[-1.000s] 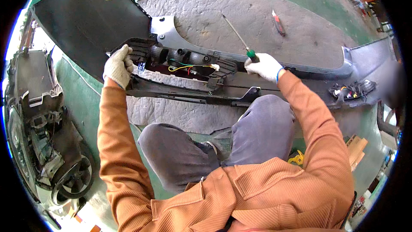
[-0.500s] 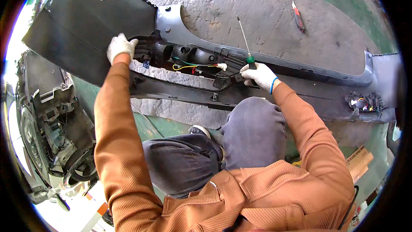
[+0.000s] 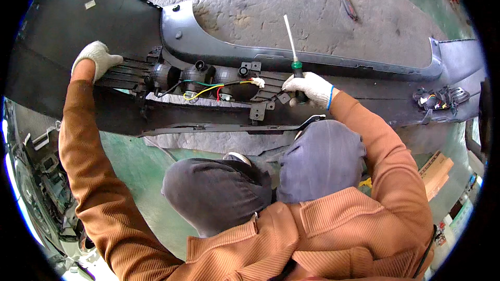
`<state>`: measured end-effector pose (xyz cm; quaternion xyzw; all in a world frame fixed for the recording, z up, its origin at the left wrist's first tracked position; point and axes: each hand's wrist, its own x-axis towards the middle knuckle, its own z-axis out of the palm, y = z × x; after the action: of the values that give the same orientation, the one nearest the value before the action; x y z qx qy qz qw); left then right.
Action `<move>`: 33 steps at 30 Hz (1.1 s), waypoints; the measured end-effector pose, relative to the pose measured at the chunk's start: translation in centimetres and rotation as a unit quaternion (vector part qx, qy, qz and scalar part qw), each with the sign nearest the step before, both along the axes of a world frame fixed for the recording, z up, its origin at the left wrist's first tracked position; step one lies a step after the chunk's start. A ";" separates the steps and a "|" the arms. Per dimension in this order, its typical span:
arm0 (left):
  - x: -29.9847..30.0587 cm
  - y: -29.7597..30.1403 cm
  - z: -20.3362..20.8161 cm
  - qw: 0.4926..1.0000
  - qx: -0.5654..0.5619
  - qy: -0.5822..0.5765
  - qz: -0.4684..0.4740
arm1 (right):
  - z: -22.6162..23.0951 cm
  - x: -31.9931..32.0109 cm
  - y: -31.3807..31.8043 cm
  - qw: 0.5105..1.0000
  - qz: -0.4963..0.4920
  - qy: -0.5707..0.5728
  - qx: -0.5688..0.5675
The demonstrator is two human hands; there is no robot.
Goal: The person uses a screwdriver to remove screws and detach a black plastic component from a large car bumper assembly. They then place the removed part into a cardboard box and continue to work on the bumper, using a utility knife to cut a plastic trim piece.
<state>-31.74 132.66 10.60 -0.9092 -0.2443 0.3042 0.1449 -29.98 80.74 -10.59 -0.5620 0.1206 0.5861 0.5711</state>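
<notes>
A long black lamp unit (image 3: 179, 79) with rounded housings lies or is held across a dark car bumper cover (image 3: 67, 26). Coloured wires (image 3: 229, 84) with a white plug run along it. My left hand (image 3: 97, 61), in a white knit glove, grips the unit's left end, thumb stretched over the ribs and the other fingers partly hidden. My right hand (image 3: 314, 89), also gloved, closes round a screwdriver (image 3: 296, 67) with a green and black handle, its shaft pointing away from me. That hand is at the unit's right end; whether it also grips the unit, I cannot tell.
Beyond the bumper a red and black utility knife (image 3: 347, 3) lies on a grey mat (image 3: 271, 0). A second small wired lamp (image 3: 440, 99) sits at the bumper's right end. Cardboard (image 3: 436, 174) lies at right, dismantled car parts (image 3: 44, 171) at left.
The lamp unit has come out over the bumper's opening, which it now covers. My left hand has moved left with its end. The screwdriver stays in my right hand.
</notes>
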 end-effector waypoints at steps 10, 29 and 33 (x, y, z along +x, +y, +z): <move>-2.9 -1.9 -3.6 0.993 0.062 0.083 0.049 | -4.2 -1.7 2.7 0.997 0.077 -0.008 -0.029; -14.6 -2.4 13.7 0.700 0.173 -0.680 0.135 | -2.6 -2.2 4.3 0.948 0.230 -0.200 -0.087; -17.5 -1.9 12.8 0.686 0.203 -0.675 0.179 | -2.3 -1.9 3.9 0.952 0.198 -0.224 -0.068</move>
<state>-49.21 130.71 23.44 -0.7559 -0.4904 -0.4290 0.0642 -31.84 84.64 -12.94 -0.7287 -0.0846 0.5370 0.4166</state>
